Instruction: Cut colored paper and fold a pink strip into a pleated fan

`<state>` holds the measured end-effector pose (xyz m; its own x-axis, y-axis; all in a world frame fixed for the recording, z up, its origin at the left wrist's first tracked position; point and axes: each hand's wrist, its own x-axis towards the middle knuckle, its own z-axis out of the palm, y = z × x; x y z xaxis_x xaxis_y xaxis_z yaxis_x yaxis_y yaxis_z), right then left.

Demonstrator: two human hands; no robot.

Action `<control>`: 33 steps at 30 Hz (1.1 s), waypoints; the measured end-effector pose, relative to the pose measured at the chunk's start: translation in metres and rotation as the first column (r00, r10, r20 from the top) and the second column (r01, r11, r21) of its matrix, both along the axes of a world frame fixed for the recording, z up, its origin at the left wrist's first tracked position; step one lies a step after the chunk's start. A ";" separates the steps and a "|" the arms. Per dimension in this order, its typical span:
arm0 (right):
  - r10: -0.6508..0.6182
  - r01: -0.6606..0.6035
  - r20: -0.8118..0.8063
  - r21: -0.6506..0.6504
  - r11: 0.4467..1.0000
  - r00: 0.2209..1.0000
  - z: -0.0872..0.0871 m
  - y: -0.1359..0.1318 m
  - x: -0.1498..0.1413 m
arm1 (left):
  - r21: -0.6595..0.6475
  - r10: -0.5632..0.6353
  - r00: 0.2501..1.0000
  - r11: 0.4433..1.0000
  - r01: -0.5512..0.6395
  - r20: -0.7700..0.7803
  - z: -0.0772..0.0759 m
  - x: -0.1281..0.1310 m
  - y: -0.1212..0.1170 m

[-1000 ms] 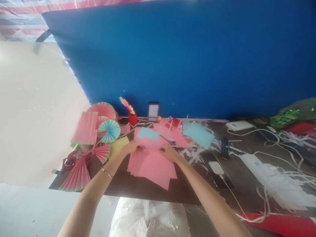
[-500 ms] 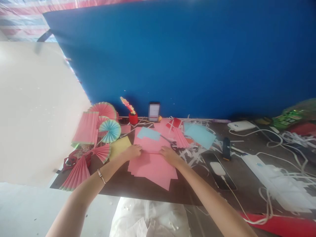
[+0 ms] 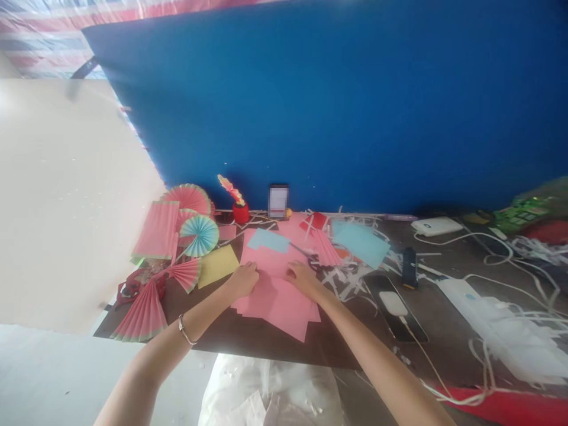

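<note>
Dark brown table [image 3: 248,340] set against a large blue board [image 3: 337,106], with a pale cream wall [image 3: 62,207] to the left, a striped red-and-white sheet [image 3: 53,26] along the top edge, and soft, even daylight over the whole room.

Dark table [image 3: 248,337]: pink paper sheets [image 3: 284,299], paper fans [image 3: 177,236], white cables [image 3: 497,284].

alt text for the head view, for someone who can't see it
Two bare hands, left hand and right hand, press on a stack of pink paper on a dark table. Pleated paper fans lie to the left, a phone and white cables to the right, a blue board behind.
</note>
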<state>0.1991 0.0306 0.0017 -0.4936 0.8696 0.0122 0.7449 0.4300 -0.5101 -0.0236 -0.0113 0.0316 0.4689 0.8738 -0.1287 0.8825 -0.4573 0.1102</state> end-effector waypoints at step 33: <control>0.016 -0.025 -0.230 -0.038 0.999 0.973 0.007 -0.027 0.006 | -0.172 0.193 0.793 0.979 -0.114 0.577 -0.020 -0.018 0.001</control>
